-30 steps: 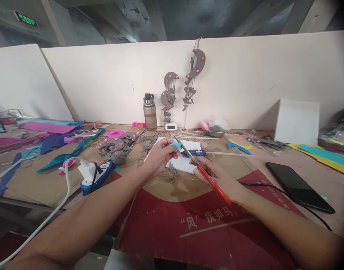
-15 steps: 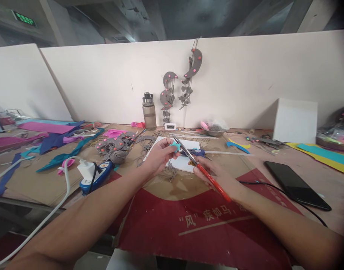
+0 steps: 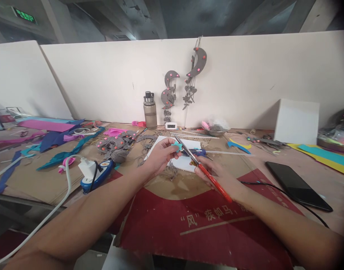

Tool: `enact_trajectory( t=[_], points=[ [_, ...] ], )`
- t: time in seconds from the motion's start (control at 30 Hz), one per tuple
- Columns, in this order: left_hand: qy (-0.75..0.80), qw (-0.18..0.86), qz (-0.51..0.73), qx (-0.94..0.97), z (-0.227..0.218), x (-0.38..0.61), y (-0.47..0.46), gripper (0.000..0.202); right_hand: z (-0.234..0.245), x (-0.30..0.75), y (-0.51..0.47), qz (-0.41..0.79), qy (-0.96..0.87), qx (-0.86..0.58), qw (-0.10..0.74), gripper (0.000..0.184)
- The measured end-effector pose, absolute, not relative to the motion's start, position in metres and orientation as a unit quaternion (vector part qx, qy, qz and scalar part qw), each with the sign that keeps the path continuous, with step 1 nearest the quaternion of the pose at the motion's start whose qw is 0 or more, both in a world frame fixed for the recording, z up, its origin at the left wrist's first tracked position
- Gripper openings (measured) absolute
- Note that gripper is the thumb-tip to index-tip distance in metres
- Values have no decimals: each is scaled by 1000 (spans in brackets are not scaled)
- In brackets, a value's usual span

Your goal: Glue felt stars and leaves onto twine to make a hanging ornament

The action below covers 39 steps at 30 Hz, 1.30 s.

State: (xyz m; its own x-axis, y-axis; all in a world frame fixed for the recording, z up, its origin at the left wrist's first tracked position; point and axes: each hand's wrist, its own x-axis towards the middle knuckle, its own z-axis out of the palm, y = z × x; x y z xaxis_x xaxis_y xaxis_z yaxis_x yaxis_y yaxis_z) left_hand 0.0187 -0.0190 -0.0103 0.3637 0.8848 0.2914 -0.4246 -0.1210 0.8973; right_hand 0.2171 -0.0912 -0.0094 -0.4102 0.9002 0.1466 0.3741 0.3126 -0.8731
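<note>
My left hand (image 3: pixel 160 155) pinches a small teal foam piece (image 3: pixel 176 145) between thumb and fingers, held just above a white sheet (image 3: pixel 186 162). My right hand (image 3: pixel 217 176) grips red-handled scissors (image 3: pixel 208 175), whose metal blades reach up and left to the teal piece. A blue glue gun (image 3: pixel 195 152) lies on the white sheet behind the blades.
A black phone (image 3: pixel 297 185) with a cable lies at right. At left sit a white charger and blue device (image 3: pixel 96 173), grey felt pieces (image 3: pixel 114 144) and coloured foam strips. A bottle (image 3: pixel 150 111), a small clock and hanging grey moon ornaments (image 3: pixel 169 92) stand at the back wall.
The scissor blades have closed slightly on the teal piece and both hands shifted a little; the view has tilted a touch.
</note>
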Motion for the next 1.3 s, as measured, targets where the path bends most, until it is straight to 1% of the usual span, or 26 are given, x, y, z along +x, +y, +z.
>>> enact_trajectory(
  t=[0.37, 0.53, 0.67, 0.87, 1.03, 1.17, 1.3],
  points=[
    [216, 627, 520, 538, -10, 18, -19, 17, -8, 217, -92, 413, -736, -425, 327, 28],
    [219, 629, 520, 535, -9, 18, -20, 20, -13, 217, -90, 407, -727, -439, 337, 31],
    [220, 630, 520, 534, -9, 18, -19, 20, -14, 217, -91, 402, -733, -441, 326, 33],
    [221, 636, 523, 523, -7, 17, -20, 21, -12, 217, -90, 357, -755, -451, 314, 36],
    [219, 638, 521, 524, -8, 16, -18, 22, -10, 218, -90, 325, -775, -442, 313, 29],
    [217, 643, 520, 518, -9, 17, -17, 23, -11, 218, -90, 321, -775, -446, 312, 28],
    [217, 641, 524, 517, -8, 17, -18, 22, -11, 217, -90, 329, -772, -450, 307, 31]
  ],
)
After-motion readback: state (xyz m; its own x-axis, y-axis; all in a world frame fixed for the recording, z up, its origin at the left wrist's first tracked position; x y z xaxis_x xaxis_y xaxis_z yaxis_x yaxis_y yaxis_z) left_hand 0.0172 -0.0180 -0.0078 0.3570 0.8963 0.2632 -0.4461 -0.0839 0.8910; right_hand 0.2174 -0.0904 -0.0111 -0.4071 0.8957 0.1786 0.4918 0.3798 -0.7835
